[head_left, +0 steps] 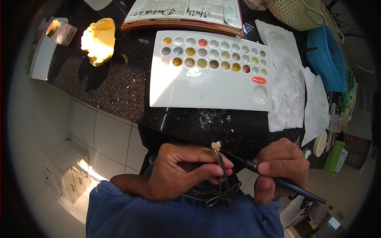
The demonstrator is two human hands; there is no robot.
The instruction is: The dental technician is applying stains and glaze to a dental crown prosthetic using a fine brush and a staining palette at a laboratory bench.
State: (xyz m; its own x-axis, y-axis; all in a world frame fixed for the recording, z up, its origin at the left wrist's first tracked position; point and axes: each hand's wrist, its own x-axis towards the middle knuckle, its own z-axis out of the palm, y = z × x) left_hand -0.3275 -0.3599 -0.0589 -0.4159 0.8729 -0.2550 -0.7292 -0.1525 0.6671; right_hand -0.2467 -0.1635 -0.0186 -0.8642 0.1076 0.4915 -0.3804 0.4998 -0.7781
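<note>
My left hand [174, 172] is closed around a pair of ring-handled forceps [220, 162], whose finger loops hang below my fingers. At the forceps' upper end sits a small cream dental crown [215, 146]. In my right hand [282, 166] is a slim dark-handled brush [303, 192], slanting up and left. Its thin end comes close to the crown; whether it touches, I cannot tell. Ahead of both hands lies a white ceramic mixing palette [198, 93], with rows of small wells holding yellow, brown, grey, white and red pastes.
A yellow dental cast [98, 41] and a small capped jar [63, 32] stand at the far left. Behind the palette lies a paper-covered book [186, 16]. White tissues [283, 79], a blue basket [325, 59] and a beige basket [297, 14] are at right.
</note>
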